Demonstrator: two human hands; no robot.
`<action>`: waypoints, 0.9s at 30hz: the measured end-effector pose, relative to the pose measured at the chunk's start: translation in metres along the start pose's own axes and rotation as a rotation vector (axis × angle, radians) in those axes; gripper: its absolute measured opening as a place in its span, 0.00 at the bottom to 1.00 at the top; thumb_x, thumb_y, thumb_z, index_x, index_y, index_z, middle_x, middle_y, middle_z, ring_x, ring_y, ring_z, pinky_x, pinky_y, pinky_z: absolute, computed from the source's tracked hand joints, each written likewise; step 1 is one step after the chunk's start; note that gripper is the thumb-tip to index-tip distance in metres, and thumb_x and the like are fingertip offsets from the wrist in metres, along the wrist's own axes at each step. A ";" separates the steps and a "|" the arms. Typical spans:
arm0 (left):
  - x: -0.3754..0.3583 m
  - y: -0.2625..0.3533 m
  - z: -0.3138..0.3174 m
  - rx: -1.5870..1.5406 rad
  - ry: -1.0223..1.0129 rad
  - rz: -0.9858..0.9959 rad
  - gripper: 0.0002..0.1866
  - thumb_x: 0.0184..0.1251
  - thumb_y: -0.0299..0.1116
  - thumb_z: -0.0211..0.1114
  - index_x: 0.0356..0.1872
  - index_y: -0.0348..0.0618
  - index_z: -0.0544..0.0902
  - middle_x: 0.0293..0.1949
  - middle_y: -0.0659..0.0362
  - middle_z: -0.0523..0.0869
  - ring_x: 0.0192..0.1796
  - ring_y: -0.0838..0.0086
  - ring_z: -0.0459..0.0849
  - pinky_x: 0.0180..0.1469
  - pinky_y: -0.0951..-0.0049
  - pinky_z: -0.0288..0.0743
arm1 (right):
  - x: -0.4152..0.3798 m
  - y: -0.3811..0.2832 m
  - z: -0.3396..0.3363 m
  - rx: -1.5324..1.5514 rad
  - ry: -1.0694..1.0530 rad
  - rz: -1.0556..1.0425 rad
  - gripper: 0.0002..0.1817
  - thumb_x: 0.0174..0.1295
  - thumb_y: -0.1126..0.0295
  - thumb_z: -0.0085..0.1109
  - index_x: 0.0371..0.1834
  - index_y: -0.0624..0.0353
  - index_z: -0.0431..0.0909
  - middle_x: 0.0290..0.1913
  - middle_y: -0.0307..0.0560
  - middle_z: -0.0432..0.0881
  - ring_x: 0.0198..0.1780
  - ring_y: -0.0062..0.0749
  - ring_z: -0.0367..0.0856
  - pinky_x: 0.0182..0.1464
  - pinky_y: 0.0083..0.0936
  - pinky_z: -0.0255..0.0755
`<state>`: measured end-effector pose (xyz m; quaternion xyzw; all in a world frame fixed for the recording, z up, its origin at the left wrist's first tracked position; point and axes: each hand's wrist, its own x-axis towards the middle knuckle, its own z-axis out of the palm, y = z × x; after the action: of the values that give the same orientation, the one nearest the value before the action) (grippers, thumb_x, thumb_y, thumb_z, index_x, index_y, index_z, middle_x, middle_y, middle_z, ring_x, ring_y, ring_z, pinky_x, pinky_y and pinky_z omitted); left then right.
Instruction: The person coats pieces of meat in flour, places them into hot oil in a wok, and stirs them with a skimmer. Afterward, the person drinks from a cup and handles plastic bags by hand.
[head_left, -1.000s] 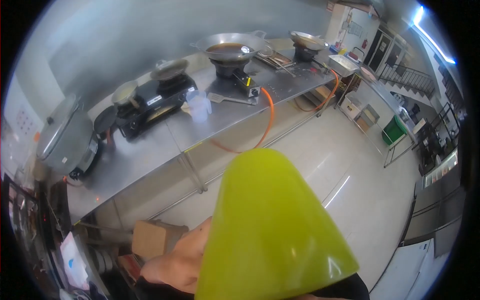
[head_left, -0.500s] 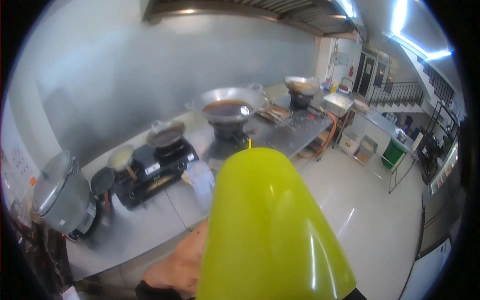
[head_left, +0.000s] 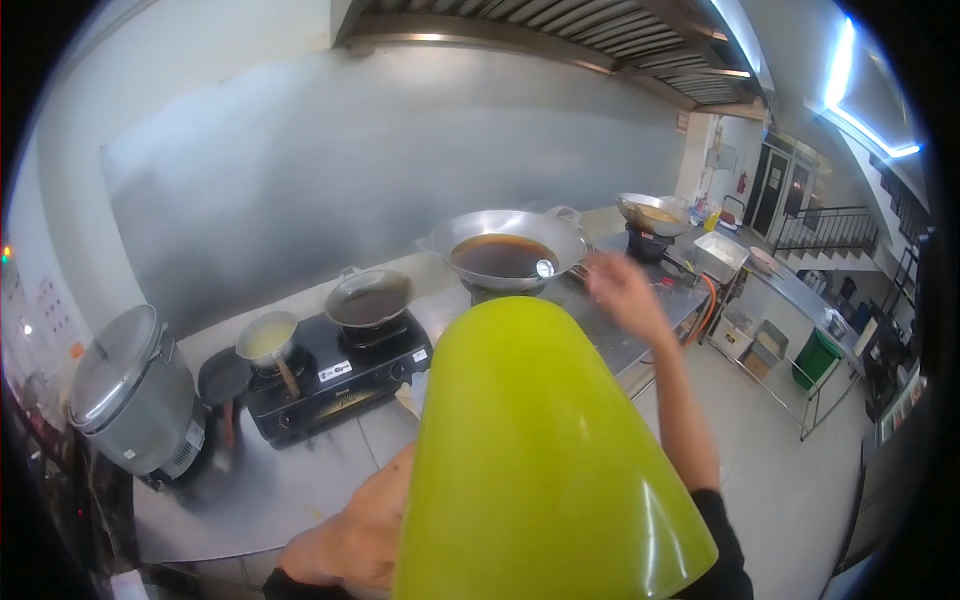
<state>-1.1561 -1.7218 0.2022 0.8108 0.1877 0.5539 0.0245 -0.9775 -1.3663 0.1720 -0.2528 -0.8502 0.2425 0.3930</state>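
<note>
My left hand (head_left: 350, 530) grips a large yellow-green plastic bowl (head_left: 540, 460), held close to the camera so that it hides the counter in front of me. My right hand (head_left: 620, 285) is stretched out over the steel counter (head_left: 280, 490), blurred, with nothing in it. It hovers just right of a big wok (head_left: 505, 255) filled with dark liquid.
A black two-burner stove (head_left: 340, 370) carries a small pan (head_left: 370, 297) and a pot of pale liquid (head_left: 268, 338). A large rice cooker (head_left: 130, 390) stands at the left end beside a black pan (head_left: 222, 378). A second wok (head_left: 650, 212) sits farther right, and open floor lies to the right.
My right arm has come into view and reached out toward the big wok. The view has lifted and drawn closer to the counter. The bowl stays in my left hand.
</note>
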 end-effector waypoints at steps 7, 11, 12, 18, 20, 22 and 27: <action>0.011 -0.006 0.017 0.019 0.215 -0.133 0.04 0.56 0.30 0.61 0.26 0.42 0.81 0.51 0.39 0.69 0.49 0.47 0.71 0.52 0.58 0.63 | 0.205 -0.126 -0.102 0.482 0.422 -0.233 0.28 0.56 0.50 0.57 0.54 0.56 0.69 0.35 0.33 0.74 0.34 0.16 0.71 0.35 0.15 0.64; 0.006 -0.017 0.018 -0.025 0.168 -0.229 0.07 0.60 0.31 0.57 0.26 0.42 0.79 0.51 0.42 0.70 0.51 0.49 0.70 0.53 0.57 0.63 | 0.248 -0.166 -0.107 0.722 0.378 -0.314 0.20 0.57 0.52 0.56 0.44 0.55 0.72 0.27 0.32 0.72 0.25 0.13 0.66 0.26 0.14 0.60; 0.006 -0.009 0.016 -0.024 0.140 -0.348 0.07 0.61 0.32 0.56 0.28 0.43 0.79 0.50 0.43 0.71 0.52 0.50 0.71 0.53 0.57 0.63 | 0.255 -0.173 -0.107 0.803 0.377 -0.343 0.14 0.57 0.56 0.57 0.38 0.55 0.73 0.23 0.32 0.70 0.21 0.14 0.66 0.20 0.15 0.59; -0.003 -0.008 0.027 -0.050 0.297 -0.830 0.16 0.66 0.40 0.51 0.34 0.36 0.78 0.29 0.59 0.77 0.31 0.74 0.74 0.33 0.74 0.66 | 0.286 -0.181 -0.099 0.805 0.473 -0.487 0.10 0.54 0.59 0.62 0.24 0.49 0.72 0.16 0.27 0.65 0.11 0.11 0.58 0.12 0.12 0.49; -0.003 -0.012 0.029 -0.048 0.343 -0.884 0.18 0.67 0.42 0.49 0.33 0.35 0.78 0.24 0.62 0.77 0.26 0.79 0.73 0.29 0.78 0.65 | 0.283 -0.186 -0.094 0.802 0.504 -0.495 0.10 0.54 0.60 0.62 0.23 0.49 0.72 0.15 0.27 0.65 0.10 0.11 0.57 0.11 0.12 0.48; -0.001 -0.017 0.029 -0.025 0.358 -0.848 0.19 0.68 0.42 0.47 0.31 0.36 0.77 0.23 0.63 0.76 0.25 0.80 0.71 0.27 0.78 0.63 | 0.276 -0.193 -0.089 0.840 0.523 -0.465 0.10 0.54 0.60 0.62 0.23 0.49 0.72 0.15 0.27 0.65 0.10 0.11 0.57 0.11 0.12 0.48; -0.007 -0.031 0.030 -0.063 0.397 -0.855 0.24 0.68 0.49 0.47 0.23 0.36 0.72 0.23 0.58 0.76 0.32 0.72 0.76 0.37 0.69 0.70 | 0.292 -0.189 -0.091 0.896 0.543 -0.547 0.09 0.54 0.61 0.61 0.23 0.50 0.73 0.16 0.28 0.66 0.11 0.11 0.58 0.11 0.12 0.48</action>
<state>-1.1394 -1.6906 0.1772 0.5379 0.4889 0.6440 0.2385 -1.1153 -1.3082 0.4985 0.1130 -0.5681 0.3943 0.7135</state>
